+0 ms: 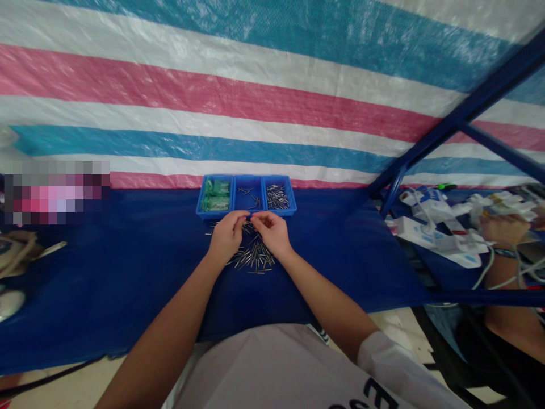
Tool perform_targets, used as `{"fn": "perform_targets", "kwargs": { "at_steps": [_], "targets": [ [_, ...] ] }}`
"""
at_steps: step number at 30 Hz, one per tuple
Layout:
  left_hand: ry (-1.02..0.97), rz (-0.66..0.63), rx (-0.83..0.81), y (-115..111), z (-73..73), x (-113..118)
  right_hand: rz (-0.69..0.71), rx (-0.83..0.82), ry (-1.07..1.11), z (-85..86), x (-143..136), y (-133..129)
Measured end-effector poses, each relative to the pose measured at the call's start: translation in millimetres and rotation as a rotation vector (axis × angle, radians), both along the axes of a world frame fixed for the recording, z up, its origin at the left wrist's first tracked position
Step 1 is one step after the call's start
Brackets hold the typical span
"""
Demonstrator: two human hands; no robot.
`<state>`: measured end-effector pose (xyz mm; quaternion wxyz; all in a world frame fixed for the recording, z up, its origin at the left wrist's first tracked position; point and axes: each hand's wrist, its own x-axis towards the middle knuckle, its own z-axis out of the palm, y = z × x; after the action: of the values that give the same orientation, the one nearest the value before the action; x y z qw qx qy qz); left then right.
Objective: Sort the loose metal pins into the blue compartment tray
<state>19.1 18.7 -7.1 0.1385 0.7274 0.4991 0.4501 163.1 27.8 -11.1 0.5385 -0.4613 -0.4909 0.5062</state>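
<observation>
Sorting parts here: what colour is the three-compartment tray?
Blue tray, clearest in the head view, beyond both hands.

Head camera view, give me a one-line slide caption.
Both hands pinch small metal pins before a three-compartment blue tray.

Three blue bins (246,196), two hands (251,230)

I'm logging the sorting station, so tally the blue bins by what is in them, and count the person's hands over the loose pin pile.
Bin with green parts: 1
Bin with a few pins: 1
Bin with many pins: 1
Hands at the pin pile: 2, left hand and right hand
Total: 5
</observation>
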Motion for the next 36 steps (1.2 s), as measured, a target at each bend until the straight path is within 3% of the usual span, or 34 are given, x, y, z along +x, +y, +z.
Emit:
{"fn": "perform_targets", "kwargs": {
  "at_steps": [12,25,36],
  "targets": [
    [-0.004,0.089,-0.048,-2.7,2.1,0.2,0.061,0.009,0.051,6.2,-1.3,-4.9],
    [-0.137,0.004,-0.025,-0.5,-2.6,3.8,-0.025,-0.031,0.166,-1.8,-1.2,2.3],
    [-0.031,0.018,-0.091,-2.1,-0.1,-0.5,0.047,-0.003,0.033,1.9,-2.4,-4.0]
  ]
}}
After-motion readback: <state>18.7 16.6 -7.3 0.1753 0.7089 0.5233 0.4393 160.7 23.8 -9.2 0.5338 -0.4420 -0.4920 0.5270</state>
